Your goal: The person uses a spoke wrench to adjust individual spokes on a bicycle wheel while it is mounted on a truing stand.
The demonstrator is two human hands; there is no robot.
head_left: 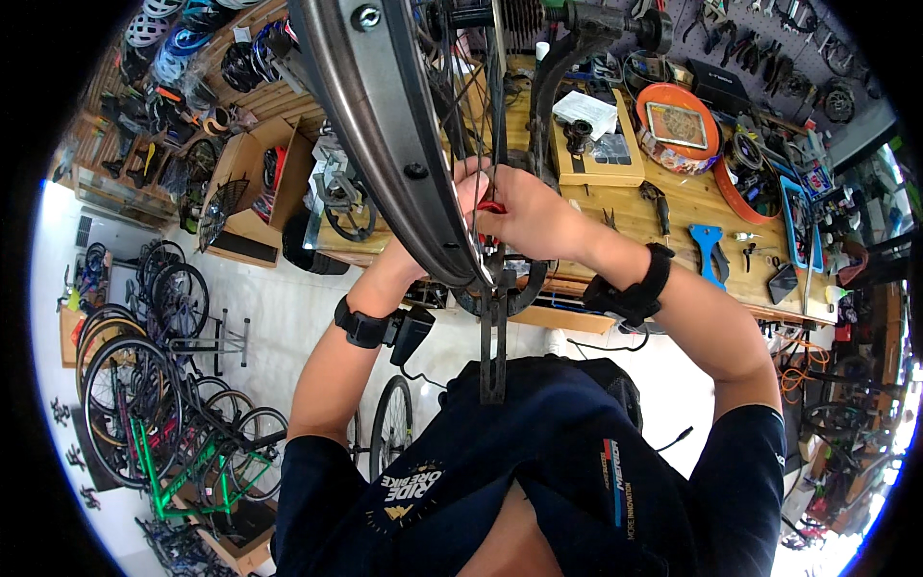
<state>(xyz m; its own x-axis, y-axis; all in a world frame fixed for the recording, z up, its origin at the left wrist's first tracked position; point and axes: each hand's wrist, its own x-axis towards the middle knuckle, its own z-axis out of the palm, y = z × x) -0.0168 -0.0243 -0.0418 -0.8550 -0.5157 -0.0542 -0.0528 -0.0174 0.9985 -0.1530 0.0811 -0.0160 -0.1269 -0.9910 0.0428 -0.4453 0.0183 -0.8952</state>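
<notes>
Two hands of mine met among the spokes (497,96) of a bare, tyreless wheel rim (399,125), which stood upright in a black truing stand (553,87) in front of my chest, by the near edge of the wooden workbench (687,197). My right hand (532,213) had its thumb and fingers pinched on a small red tool (492,207) — a spoke wrench, as I judged it — close beside the rim. My left hand (468,185) reached in from the rim's other side, its fingers bent near the right ones; the rim hid much of it, so I could not tell whether it gripped a spoke or merely steadied the wheel.

By the look of it, I was at the adjusting step, working at one spoke end. The next move seemed to call for seating the tool squarely and giving a small turn — then freeing both hands so the wheel could spin for a check. A blue tool (710,252) lay to my right, well apart from both hands.
</notes>
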